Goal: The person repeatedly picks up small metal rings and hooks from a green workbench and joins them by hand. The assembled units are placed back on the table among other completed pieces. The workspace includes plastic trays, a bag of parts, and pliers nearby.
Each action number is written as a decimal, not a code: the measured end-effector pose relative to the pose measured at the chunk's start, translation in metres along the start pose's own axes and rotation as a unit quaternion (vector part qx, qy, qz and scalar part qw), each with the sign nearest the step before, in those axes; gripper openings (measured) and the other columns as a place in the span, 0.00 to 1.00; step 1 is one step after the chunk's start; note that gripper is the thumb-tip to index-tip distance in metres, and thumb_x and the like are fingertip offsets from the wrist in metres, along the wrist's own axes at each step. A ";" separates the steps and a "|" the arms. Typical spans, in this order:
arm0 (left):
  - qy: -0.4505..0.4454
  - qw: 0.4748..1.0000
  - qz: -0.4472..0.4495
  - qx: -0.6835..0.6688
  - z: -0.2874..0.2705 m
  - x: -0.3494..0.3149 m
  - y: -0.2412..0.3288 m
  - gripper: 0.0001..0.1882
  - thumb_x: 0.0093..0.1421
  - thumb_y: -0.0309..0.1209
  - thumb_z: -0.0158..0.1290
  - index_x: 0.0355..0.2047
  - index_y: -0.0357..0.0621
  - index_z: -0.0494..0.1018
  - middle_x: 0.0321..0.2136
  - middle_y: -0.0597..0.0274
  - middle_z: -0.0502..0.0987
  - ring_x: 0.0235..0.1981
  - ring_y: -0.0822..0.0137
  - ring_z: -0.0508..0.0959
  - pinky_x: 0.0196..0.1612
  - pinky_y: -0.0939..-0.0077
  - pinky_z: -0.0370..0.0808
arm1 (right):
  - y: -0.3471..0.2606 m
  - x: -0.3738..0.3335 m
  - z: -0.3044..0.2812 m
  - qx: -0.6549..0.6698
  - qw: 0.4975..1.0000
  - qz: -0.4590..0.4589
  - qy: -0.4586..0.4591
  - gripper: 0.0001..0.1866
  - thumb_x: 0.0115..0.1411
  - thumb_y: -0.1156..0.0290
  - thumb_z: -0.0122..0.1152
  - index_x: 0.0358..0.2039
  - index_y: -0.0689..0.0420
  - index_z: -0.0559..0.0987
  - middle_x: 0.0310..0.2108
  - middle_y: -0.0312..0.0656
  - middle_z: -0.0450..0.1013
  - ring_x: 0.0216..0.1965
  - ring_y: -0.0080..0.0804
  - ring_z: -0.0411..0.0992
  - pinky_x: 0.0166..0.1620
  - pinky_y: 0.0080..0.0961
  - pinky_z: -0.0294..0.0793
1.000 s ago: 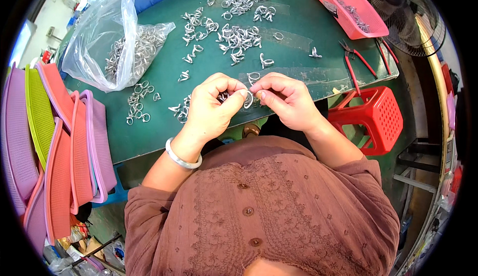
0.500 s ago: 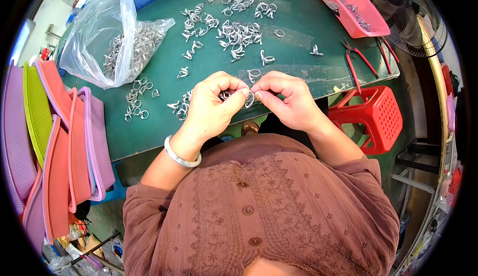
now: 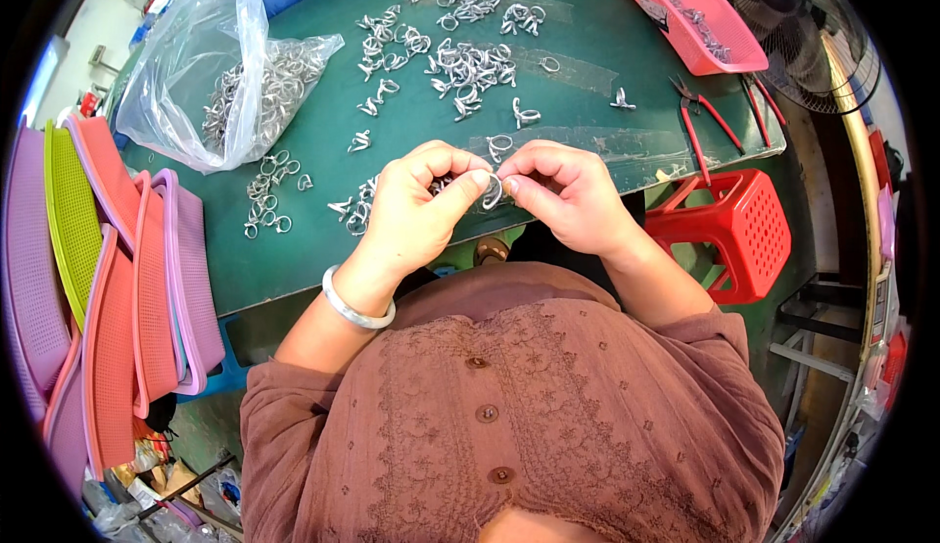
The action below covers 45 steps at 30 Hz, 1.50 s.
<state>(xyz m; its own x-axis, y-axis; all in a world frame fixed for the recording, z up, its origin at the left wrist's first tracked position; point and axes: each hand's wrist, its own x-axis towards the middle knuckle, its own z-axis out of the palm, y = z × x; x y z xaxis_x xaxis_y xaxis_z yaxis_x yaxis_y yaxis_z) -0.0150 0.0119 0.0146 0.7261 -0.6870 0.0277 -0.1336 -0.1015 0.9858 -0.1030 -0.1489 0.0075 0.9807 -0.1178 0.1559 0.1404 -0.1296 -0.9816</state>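
While little has changed, the left hand (image 3: 419, 202) and right hand (image 3: 570, 198) pinch one silvery ring (image 3: 497, 196) near the edge of the table (image 3: 264, 274), handling apparently ongoing.

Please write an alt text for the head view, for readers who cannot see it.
A person's left hand and right hand hold a silvery ring between them at a green table. On it lie loose rings, a clear plastic bag of rings and red-handled pliers.
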 end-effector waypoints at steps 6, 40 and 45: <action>-0.008 0.994 -0.054 -0.091 0.000 -0.002 -0.001 0.06 0.56 0.25 0.49 0.33 0.38 0.74 0.24 0.70 0.71 0.20 0.82 0.69 0.21 0.90 0.65 | 0.007 0.000 0.000 0.080 0.995 0.060 0.005 0.05 0.55 0.77 0.54 0.31 0.64 0.76 0.25 0.31 0.70 0.26 0.13 0.64 0.29 0.13 0.65; -0.017 0.986 -0.092 -0.138 0.000 -0.004 -0.003 0.06 0.58 0.27 0.48 0.33 0.39 0.73 0.21 0.71 0.72 0.19 0.82 0.67 0.21 0.90 0.62 | 0.006 0.004 0.002 0.133 0.989 0.060 0.021 0.08 0.56 0.73 0.54 0.34 0.64 0.75 0.26 0.31 0.70 0.26 0.14 0.64 0.30 0.12 0.65; -0.016 0.986 -0.090 -0.137 -0.001 -0.004 -0.004 0.06 0.58 0.27 0.48 0.32 0.40 0.73 0.21 0.71 0.71 0.19 0.82 0.67 0.21 0.90 0.62 | 0.006 0.004 0.003 0.127 0.990 0.051 0.022 0.08 0.56 0.74 0.54 0.34 0.64 0.75 0.26 0.32 0.70 0.26 0.14 0.64 0.30 0.12 0.65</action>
<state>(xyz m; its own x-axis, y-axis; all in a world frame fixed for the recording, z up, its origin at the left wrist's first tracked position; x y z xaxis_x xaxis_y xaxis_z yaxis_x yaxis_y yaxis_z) -0.0167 0.0153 0.0109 0.6987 -0.6991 -0.1522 0.1851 -0.0288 0.9823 -0.0981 -0.1471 0.0014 0.9854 -0.1615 0.0537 0.0763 0.1370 -0.9876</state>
